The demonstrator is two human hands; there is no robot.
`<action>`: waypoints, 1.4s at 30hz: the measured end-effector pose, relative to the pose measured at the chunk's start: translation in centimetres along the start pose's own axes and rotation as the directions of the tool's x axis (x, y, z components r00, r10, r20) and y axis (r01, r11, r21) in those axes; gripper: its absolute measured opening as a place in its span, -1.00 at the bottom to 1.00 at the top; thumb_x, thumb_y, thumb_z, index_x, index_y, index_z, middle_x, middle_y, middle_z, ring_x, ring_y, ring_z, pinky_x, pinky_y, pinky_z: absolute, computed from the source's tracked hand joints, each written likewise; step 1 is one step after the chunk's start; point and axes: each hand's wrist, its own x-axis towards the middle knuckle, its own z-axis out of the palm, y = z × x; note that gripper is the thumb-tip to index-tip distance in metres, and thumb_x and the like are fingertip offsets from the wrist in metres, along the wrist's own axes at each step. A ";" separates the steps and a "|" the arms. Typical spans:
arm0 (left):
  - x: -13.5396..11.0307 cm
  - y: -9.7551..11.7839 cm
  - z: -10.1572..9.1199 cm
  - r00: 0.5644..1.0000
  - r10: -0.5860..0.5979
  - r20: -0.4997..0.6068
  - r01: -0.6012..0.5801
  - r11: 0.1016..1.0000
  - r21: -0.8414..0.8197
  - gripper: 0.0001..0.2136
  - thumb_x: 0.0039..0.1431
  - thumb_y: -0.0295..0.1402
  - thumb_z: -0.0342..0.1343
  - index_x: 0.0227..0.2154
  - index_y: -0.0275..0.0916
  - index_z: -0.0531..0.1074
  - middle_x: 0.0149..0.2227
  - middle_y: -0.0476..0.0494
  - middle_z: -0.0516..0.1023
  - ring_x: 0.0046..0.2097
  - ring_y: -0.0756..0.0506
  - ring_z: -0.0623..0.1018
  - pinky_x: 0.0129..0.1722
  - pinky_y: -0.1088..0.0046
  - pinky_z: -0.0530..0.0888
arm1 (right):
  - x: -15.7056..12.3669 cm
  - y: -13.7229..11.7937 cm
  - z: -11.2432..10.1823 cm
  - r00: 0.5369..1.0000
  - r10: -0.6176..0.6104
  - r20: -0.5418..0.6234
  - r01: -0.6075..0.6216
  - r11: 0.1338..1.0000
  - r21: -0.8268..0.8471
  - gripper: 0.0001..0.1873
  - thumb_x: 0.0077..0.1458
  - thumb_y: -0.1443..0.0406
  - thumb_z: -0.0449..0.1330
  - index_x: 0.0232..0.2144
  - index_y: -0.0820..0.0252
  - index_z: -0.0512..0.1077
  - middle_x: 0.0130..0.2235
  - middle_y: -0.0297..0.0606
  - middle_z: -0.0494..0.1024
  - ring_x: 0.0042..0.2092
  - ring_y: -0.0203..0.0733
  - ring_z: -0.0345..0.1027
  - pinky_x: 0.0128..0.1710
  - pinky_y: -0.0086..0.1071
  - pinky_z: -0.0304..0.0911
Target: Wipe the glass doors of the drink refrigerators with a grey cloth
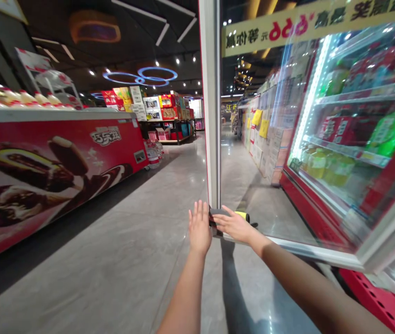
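Yellow-and-dark object (243,216), partly hidden: at the lower free corner of the open glass door (212,116). Right hand (234,226): fingers extended across it, slightly parted; a firm hold cannot be confirmed. Left hand (200,229): fingers straight, close together, beside the door edge; nothing seen held. Assessed risks: the object could drop to the floor (113,260) if poorly supported; a door swing could knock the fingers or trap them towards the red perforated base (374,297).
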 end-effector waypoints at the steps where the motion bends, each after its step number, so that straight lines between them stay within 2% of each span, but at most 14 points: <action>1: 0.2 0.2 0.1 1.000 -0.010 -0.010 0.010 1.000 -0.017 -0.28 0.13 -0.69 -0.14 0.41 -0.35 0.05 0.44 -0.38 0.10 0.48 -0.23 0.01 0.42 -0.06 0.12 | 0.1 0.3 -0.8 1.000 0.013 -0.017 -0.013 1.000 -0.016 -0.73 0.34 0.32 0.11 -0.01 0.10 0.55 0.26 -0.24 0.46 0.33 -0.20 0.23 0.48 0.04 -0.28; 7: 2.1 1.5 -0.2 0.991 -0.045 -0.122 0.028 0.990 -0.141 -0.15 0.11 -0.70 -0.16 0.46 -0.32 -0.29 0.46 -0.44 0.02 0.48 -0.24 -0.04 0.40 -0.07 0.16 | 2.9 3.7 -7.4 0.985 0.117 -0.126 -0.132 0.984 -0.118 -0.53 0.34 0.35 0.08 0.25 -0.02 0.34 0.43 -0.31 0.17 0.40 -0.17 0.09 0.48 0.05 -0.38; 12: 5.1 2.9 -2.7 0.981 0.010 -0.196 -0.056 0.972 -0.227 -0.05 0.07 -0.70 -0.14 0.46 -0.21 -0.49 0.50 -0.40 -0.17 0.50 -0.23 -0.14 0.41 -0.09 0.14 | 5.9 7.6 -13.4 0.966 0.146 -0.212 -0.188 0.963 -0.195 -0.45 0.32 0.37 0.09 0.31 -0.09 0.26 0.45 -0.29 0.11 0.43 -0.12 0.01 0.46 0.08 -0.30; 16: 9.5 4.1 -5.9 0.972 0.056 -0.229 -0.112 0.965 -0.239 -0.05 0.08 -0.68 -0.14 0.44 -0.20 -0.54 0.51 -0.36 -0.22 0.50 -0.24 -0.20 0.41 -0.13 0.08 | 8.4 11.1 -18.3 0.946 0.096 -0.310 -0.181 0.949 -0.259 -0.43 0.32 0.40 0.07 0.33 -0.06 0.23 0.45 -0.22 0.10 0.45 -0.11 -0.04 0.45 0.08 -0.25; 21: 17.2 5.5 -10.5 0.929 0.162 -0.333 -0.233 0.954 -0.187 -0.05 0.16 -0.63 -0.07 0.43 -0.20 -0.60 0.51 -0.37 -0.39 0.50 -0.26 -0.25 0.43 -0.10 0.05 | 11.7 15.2 -24.5 0.900 0.064 -0.431 -0.215 0.926 -0.311 -0.50 0.34 0.38 0.07 0.27 -0.07 0.29 0.43 -0.27 0.17 0.44 -0.10 -0.02 0.44 0.09 -0.23; 26: 25.3 7.9 -16.6 0.865 0.136 -0.483 -0.226 0.965 -0.134 -0.15 0.35 -0.46 -0.07 0.43 -0.18 -0.60 0.51 -0.38 -0.43 0.50 -0.28 -0.26 0.42 -0.14 0.04 | 15.8 19.5 -33.1 0.844 0.071 -0.532 -0.279 0.905 -0.322 -0.60 0.38 0.30 0.04 0.20 -0.10 0.37 0.40 -0.34 0.24 0.41 -0.08 0.03 0.43 0.13 -0.20; 31: 33.2 10.3 -24.6 0.806 0.076 -0.587 -0.174 0.978 -0.112 -0.23 0.41 -0.43 -0.14 0.43 -0.20 -0.58 0.51 -0.39 -0.36 0.50 -0.25 -0.24 0.44 -0.11 0.01 | 20.5 23.7 -43.0 0.828 0.038 -0.560 -0.270 0.901 -0.339 -0.63 0.41 0.27 0.02 0.18 -0.06 0.41 0.38 -0.31 0.27 0.38 -0.04 0.08 0.39 0.13 -0.08; 36: 39.7 11.5 -32.8 0.786 0.081 -0.613 -0.188 0.976 -0.111 -0.23 0.40 -0.48 -0.14 0.44 -0.16 -0.57 0.50 -0.39 -0.31 0.50 -0.23 -0.22 0.43 -0.11 0.03 | 24.2 26.1 -52.1 0.814 0.112 -0.570 -0.352 0.876 -0.331 -0.62 0.39 0.28 0.05 0.17 -0.07 0.44 0.38 -0.27 0.27 0.38 0.00 0.11 0.35 0.13 0.03; 42: 46.2 12.2 -41.7 0.776 0.117 -0.620 -0.238 0.964 -0.116 -0.17 0.30 -0.62 -0.16 0.44 -0.10 -0.55 0.50 -0.37 -0.27 0.49 -0.23 -0.21 0.42 -0.13 0.04 | 28.1 28.8 -62.3 0.805 0.149 -0.575 -0.391 0.862 -0.323 -0.57 0.34 0.36 0.09 0.19 -0.10 0.44 0.39 -0.28 0.27 0.37 -0.01 0.13 0.32 0.10 0.12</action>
